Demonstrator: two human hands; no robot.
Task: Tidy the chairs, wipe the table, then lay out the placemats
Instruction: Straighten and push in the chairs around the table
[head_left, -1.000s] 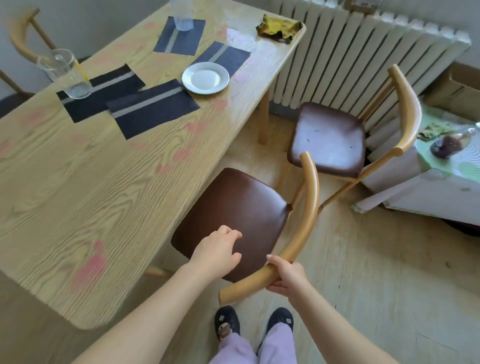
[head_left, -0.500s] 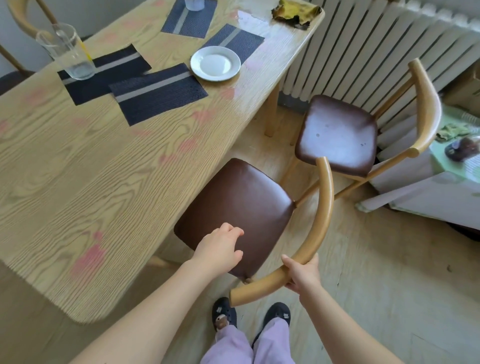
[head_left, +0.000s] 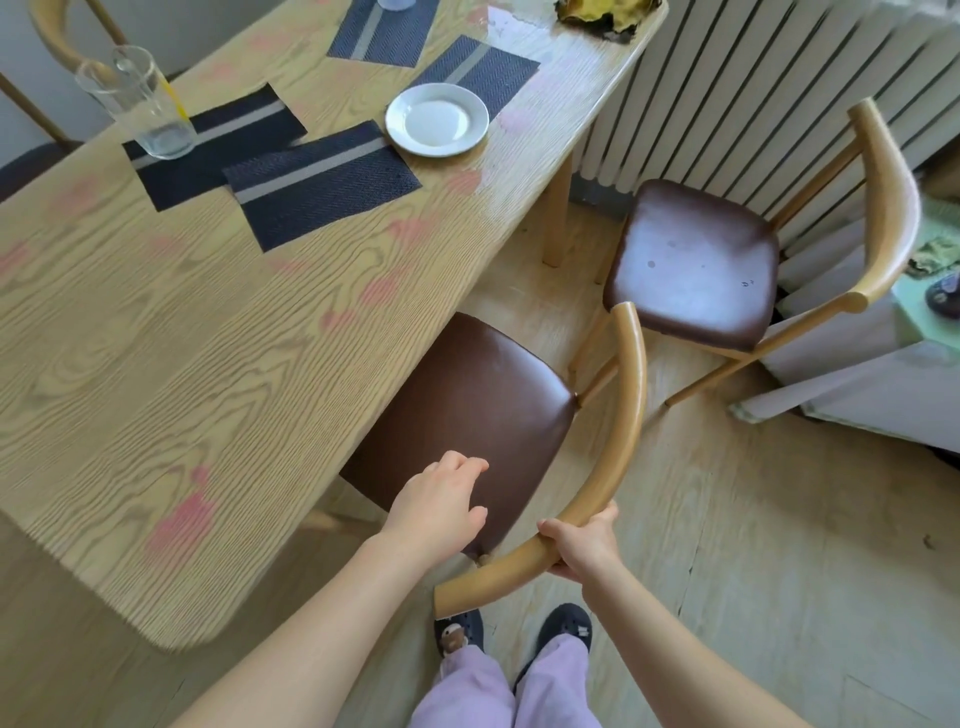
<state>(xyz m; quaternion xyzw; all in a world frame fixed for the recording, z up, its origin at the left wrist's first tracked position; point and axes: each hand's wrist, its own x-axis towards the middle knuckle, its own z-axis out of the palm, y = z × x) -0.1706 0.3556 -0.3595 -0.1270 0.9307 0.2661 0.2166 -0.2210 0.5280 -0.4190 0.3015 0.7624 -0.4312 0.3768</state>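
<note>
Wooden and curved, the backrest (head_left: 613, 441) of the near chair (head_left: 467, 405) is wrapped by the right hand (head_left: 582, 545), fingers curled under the rail and thumb over it, while the left hand (head_left: 441, 504) sits just beside it over the brown seat's near edge, fingers loosely bent and gripping nothing that shows; whether it touches the seat I cannot tell. Ahead of both hands, the seat is partly tucked under the table (head_left: 156, 364), so I judge the first chair nearly in place. Further out beyond the right hand, a second chair (head_left: 696, 260) stands pulled out and angled away. Wiping looks not yet begun: pink stains (head_left: 182, 519) mark the top left of the left hand, and the cloth (head_left: 602, 13) lies at the far end. Placemats (head_left: 322, 182) lie skewed and overlapping, with a plate (head_left: 437, 120) and glass (head_left: 137, 104) on them
</note>
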